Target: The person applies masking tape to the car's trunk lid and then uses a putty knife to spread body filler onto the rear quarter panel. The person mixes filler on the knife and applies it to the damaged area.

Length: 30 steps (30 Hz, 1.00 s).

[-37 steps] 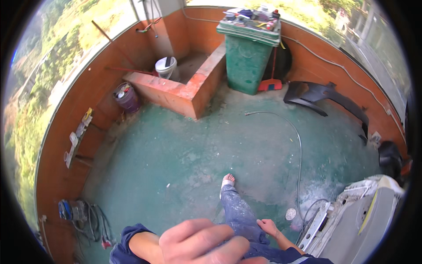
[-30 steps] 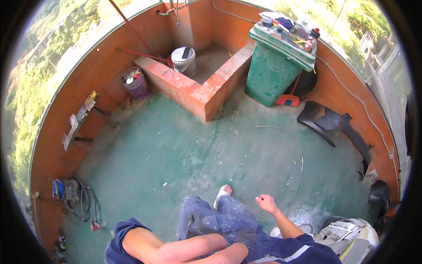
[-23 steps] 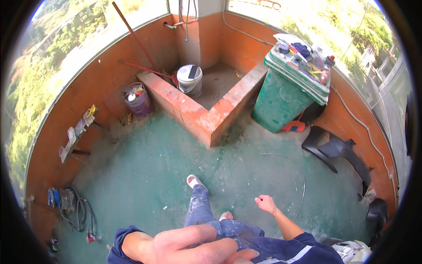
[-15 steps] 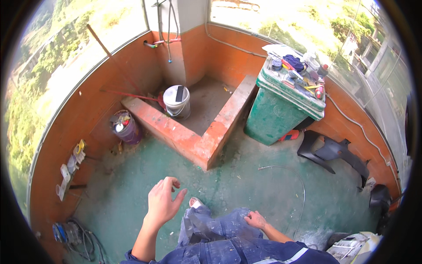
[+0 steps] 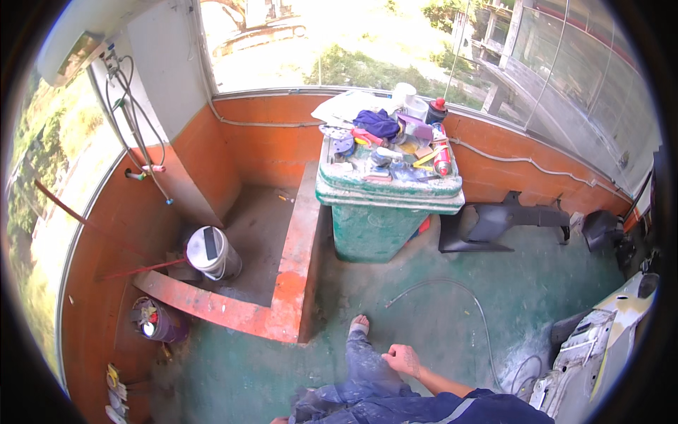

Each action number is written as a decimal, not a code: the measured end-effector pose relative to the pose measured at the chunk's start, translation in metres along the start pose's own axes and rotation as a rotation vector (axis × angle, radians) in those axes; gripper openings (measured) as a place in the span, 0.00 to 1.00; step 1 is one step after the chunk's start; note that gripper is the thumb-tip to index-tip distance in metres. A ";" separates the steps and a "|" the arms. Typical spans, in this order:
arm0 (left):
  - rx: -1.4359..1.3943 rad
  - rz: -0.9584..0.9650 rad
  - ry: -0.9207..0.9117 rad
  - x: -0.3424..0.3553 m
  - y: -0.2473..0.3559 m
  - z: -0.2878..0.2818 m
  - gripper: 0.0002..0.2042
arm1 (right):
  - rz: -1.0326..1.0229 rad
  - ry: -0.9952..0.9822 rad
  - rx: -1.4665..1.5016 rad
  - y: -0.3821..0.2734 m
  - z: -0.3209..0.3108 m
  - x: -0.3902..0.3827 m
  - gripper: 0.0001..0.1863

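Note:
My right hand (image 5: 404, 360) hangs beside my right thigh, over the dusty blue trousers (image 5: 360, 378). Its fingers are curled in loosely, and no object shows in them. Of my left hand (image 5: 280, 420) only a sliver of skin appears at the lower edge; its fingers are hidden. Ahead stands a green wheeled bin (image 5: 371, 230). On its lid lie a purple cloth (image 5: 376, 124), a red spray can (image 5: 441, 157), white cups (image 5: 417, 107), sanding discs (image 5: 343, 147) and other small items. Both hands are well short of the bin.
A low orange kerb (image 5: 288, 300) encloses a white lidded bucket (image 5: 214, 253); a purple bucket (image 5: 164, 321) stands outside it. A thin hose (image 5: 477, 300) crosses the green floor. At right are a black fender-like panel (image 5: 494, 225) and a white car body part (image 5: 597, 346).
The view has swung right, and the bin now sits near the middle. My left hand has dropped almost out of sight at the bottom. One foot has stepped forward.

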<state>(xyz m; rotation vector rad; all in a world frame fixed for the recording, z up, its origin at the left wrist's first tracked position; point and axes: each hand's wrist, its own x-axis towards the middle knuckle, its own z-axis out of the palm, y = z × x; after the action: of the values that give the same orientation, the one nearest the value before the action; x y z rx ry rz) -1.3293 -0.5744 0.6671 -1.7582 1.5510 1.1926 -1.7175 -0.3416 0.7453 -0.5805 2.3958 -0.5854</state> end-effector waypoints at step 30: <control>-0.818 -0.673 0.317 -0.095 -0.055 0.122 0.20 | -0.758 -0.941 -0.778 -0.166 0.131 0.206 0.11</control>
<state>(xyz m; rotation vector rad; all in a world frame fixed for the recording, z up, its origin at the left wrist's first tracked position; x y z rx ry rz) -1.3071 -0.4120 0.6794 -2.7854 0.4554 1.2945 -1.7399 -0.6192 0.6466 -1.6728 1.3612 0.3590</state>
